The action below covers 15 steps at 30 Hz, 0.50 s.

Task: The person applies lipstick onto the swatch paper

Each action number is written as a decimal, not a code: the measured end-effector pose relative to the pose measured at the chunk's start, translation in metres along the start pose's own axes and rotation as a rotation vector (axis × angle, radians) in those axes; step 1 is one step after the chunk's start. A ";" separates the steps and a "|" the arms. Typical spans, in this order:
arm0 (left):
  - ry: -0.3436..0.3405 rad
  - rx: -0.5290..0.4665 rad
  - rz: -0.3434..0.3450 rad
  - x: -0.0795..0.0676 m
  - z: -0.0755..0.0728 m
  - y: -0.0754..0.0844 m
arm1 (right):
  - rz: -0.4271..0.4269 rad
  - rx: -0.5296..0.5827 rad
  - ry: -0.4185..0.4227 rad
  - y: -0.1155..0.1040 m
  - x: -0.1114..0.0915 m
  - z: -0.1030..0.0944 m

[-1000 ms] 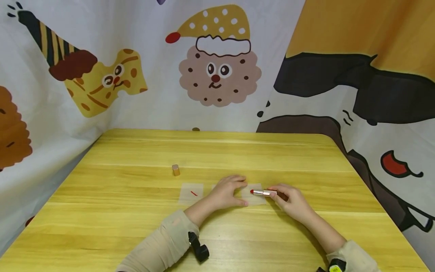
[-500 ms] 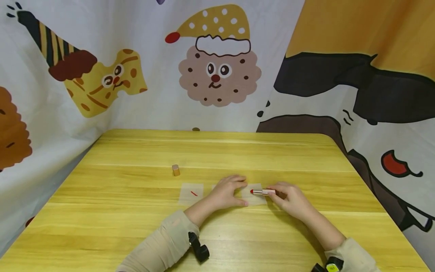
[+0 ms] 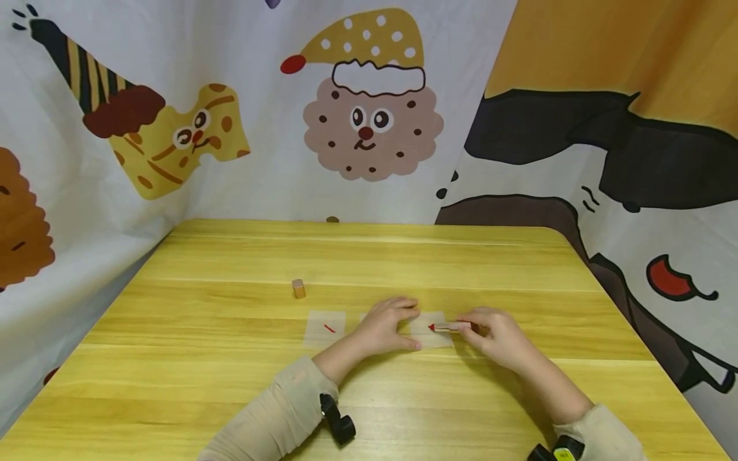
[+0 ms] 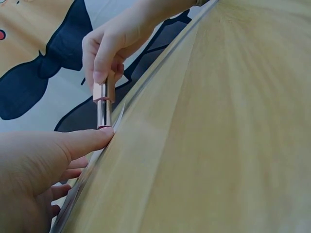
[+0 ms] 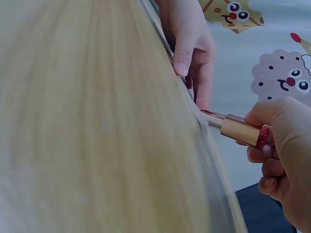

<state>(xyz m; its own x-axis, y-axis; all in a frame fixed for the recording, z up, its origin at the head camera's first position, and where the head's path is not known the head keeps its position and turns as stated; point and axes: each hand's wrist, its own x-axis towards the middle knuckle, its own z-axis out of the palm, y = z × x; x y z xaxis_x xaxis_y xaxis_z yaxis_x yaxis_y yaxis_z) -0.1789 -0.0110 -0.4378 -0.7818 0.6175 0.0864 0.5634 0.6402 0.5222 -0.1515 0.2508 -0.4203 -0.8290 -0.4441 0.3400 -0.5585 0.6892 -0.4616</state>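
My right hand (image 3: 498, 339) pinches a lipstick (image 3: 452, 326) between thumb and fingers, its red tip pointing left against a thin whitish sheet (image 3: 434, 342). A little red shows on the sheet at the tip. My left hand (image 3: 383, 326) rests on the left part of that sheet, thumb and fingers spread around the spot. In the left wrist view the thumb (image 4: 90, 143) lies straight, close in front of the lipstick's end. The right wrist view shows the gold tube (image 5: 240, 131) with a red base. A second sheet (image 3: 314, 333) bearing a short red stroke lies left of my left wrist.
A small gold lipstick cap (image 3: 298, 289) stands on the wooden table (image 3: 230, 384) behind the left sheet. A pale edge of sheet shows beside the left hand. A curtain (image 3: 254, 192) with cartoon prints hangs behind the table.
The lipstick has shifted slightly, first left and then back right, and its tip now meets the sheet with a bit of red there. The left hand has stayed put.
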 end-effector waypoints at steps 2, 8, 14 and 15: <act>0.001 0.002 0.002 0.000 0.001 0.000 | 0.015 -0.008 -0.012 -0.001 -0.001 -0.002; 0.002 -0.002 0.003 0.000 0.000 0.001 | 0.016 -0.014 -0.031 -0.002 -0.003 -0.007; 0.003 -0.005 -0.003 -0.001 0.000 0.001 | 0.015 0.013 -0.045 -0.002 -0.003 -0.009; 0.004 -0.007 -0.003 -0.001 -0.001 0.002 | 0.018 0.014 -0.048 -0.003 -0.003 -0.010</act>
<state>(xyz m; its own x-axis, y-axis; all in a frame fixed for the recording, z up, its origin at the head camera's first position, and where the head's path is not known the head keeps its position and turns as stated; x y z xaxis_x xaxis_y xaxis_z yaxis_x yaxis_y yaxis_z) -0.1775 -0.0108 -0.4364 -0.7848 0.6135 0.0880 0.5589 0.6392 0.5283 -0.1476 0.2558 -0.4120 -0.8389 -0.4591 0.2922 -0.5439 0.6890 -0.4790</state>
